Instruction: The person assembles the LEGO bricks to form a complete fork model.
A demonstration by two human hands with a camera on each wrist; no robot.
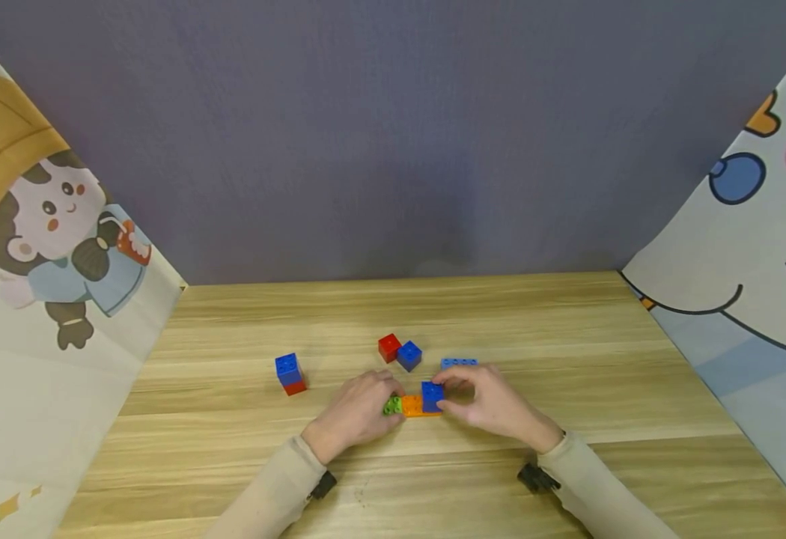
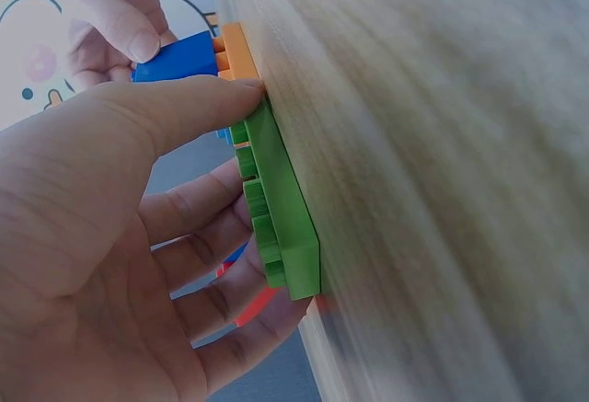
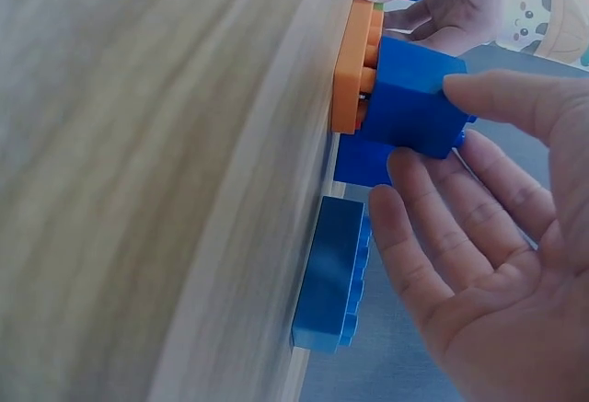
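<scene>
A green toy brick point(image 2: 287, 204) and an orange brick point(image 1: 412, 406) lie end to end in a row on the wooden table. My left hand point(image 1: 362, 408) grips the green brick, thumb on its near side by the orange end and fingers along the far side. With thumb and fingertips, my right hand point(image 1: 494, 403) pinches a blue brick point(image 3: 416, 97) over the right part of the orange one. Orange studs still show beneath that blue brick in the right wrist view. Much of the green brick is hidden by my left hand in the head view.
Beyond my hands, a red brick point(image 1: 388, 347) and another blue brick point(image 1: 409, 356) sit side by side. A lighter blue long brick point(image 3: 329, 273) lies just past my right hand. Off to the left stands a blue-on-red stack point(image 1: 290, 373). A grey wall point(image 1: 393, 150) rises behind the table.
</scene>
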